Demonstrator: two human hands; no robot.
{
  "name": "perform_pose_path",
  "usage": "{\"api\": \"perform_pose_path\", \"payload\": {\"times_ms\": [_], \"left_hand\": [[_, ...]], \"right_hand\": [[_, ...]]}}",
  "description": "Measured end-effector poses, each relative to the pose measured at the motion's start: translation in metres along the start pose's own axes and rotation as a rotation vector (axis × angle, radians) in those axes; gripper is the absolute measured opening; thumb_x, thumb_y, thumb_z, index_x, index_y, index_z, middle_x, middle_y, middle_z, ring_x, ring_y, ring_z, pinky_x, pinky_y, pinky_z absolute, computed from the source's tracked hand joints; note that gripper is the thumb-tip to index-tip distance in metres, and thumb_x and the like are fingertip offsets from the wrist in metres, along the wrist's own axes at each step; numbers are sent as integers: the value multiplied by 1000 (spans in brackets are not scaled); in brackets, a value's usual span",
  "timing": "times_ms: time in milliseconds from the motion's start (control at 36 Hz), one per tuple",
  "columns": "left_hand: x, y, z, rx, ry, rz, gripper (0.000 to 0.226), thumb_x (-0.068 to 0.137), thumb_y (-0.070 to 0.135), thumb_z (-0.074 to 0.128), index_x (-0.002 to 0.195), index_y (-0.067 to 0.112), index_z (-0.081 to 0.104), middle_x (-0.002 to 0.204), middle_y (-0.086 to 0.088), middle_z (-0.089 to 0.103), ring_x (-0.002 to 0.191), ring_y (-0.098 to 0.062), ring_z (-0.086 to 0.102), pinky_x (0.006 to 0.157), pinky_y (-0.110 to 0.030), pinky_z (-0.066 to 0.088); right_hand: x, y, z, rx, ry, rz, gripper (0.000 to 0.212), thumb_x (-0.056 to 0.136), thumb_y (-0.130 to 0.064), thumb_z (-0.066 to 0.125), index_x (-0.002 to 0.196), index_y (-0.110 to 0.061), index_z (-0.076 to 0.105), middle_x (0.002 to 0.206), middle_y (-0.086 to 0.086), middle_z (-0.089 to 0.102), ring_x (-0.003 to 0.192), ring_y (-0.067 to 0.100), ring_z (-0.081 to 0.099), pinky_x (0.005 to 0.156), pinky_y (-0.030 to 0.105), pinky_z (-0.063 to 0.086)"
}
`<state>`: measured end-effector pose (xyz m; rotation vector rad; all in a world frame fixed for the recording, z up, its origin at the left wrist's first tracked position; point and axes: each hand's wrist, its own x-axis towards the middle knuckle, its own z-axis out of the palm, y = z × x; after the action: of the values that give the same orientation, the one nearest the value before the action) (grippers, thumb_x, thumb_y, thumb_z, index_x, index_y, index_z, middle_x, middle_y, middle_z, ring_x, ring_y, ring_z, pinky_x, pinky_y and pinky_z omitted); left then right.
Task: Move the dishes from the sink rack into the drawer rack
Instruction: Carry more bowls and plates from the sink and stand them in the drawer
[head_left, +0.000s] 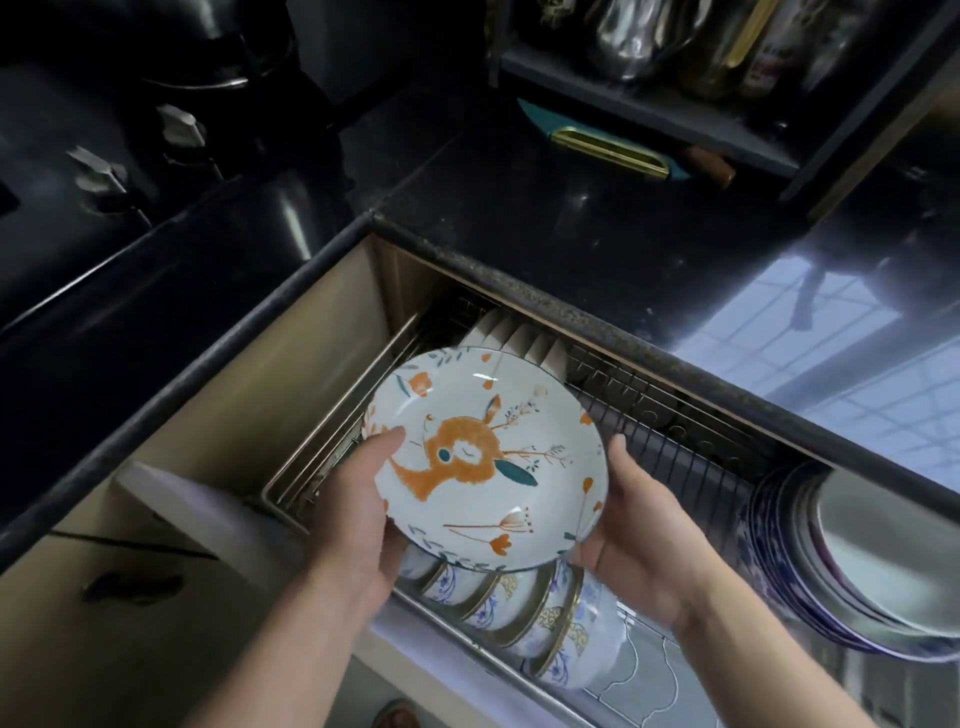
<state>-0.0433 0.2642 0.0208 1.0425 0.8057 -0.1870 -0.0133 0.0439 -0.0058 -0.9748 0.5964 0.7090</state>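
I hold a white plate (488, 457) painted with an orange animal and flowers over the open drawer. My left hand (358, 499) grips its left rim, thumb on the plate's inner face. My right hand (634, 525) cups the right rim from below and the side. Under the plate lies the wire drawer rack (670, 431). A row of blue-patterned bowls (524, 608) stands on edge in the rack's near part. White dishes (514, 332) stand upright at the rack's far end.
A stack of blue-rimmed plates and a metal dish (852, 561) leans at the drawer's right. The black countertop (597, 234) runs behind the drawer, with a dark shelf of bottles (701, 52) above. A dark sink (104, 156) lies at the far left.
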Motion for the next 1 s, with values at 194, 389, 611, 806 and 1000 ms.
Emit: {"api": "perform_pose_path", "payload": {"times_ms": [194, 389, 611, 806, 1000], "left_hand": [[6, -15, 5, 459, -105, -114, 21, 97, 14, 57, 95, 5, 76, 89, -11, 79, 89, -32, 75, 77, -37, 49], [9, -21, 7, 594, -84, 73, 16, 103, 27, 56, 106, 30, 71, 100, 6, 78, 94, -14, 74, 81, -33, 58], [17, -23, 3, 478, 71, 182, 19, 100, 15, 58, 104, 28, 70, 98, 2, 74, 87, -18, 75, 81, -45, 63], [18, -21, 3, 380, 143, 183, 21, 100, 8, 55, 104, 21, 70, 100, -1, 73, 88, -21, 75, 79, -41, 63], [17, -21, 2, 355, 160, 196, 20, 101, 9, 54, 107, 20, 69, 100, -1, 71, 89, -19, 73, 80, -41, 63]], "right_hand": [[-40, 28, -24, 201, -9, 21, 61, 103, -54, 28, 135, -14, 61, 129, 18, 68, 112, 41, 69, 76, 59, 61], [-63, 17, -43, 137, 52, -62, 52, 103, -45, 36, 136, -14, 61, 131, 17, 68, 116, 41, 66, 70, 53, 62], [-63, 10, -72, 134, 182, -184, 46, 104, -39, 39, 133, -11, 62, 128, 18, 69, 109, 36, 71, 74, 51, 63], [-42, 5, -60, 12, 283, -276, 43, 100, -31, 53, 133, -4, 59, 123, 18, 71, 113, 33, 70, 87, 50, 60], [-1, -2, -13, -157, 424, -285, 28, 96, -22, 67, 117, -4, 65, 106, 10, 78, 100, 27, 75, 84, 49, 62]]}}
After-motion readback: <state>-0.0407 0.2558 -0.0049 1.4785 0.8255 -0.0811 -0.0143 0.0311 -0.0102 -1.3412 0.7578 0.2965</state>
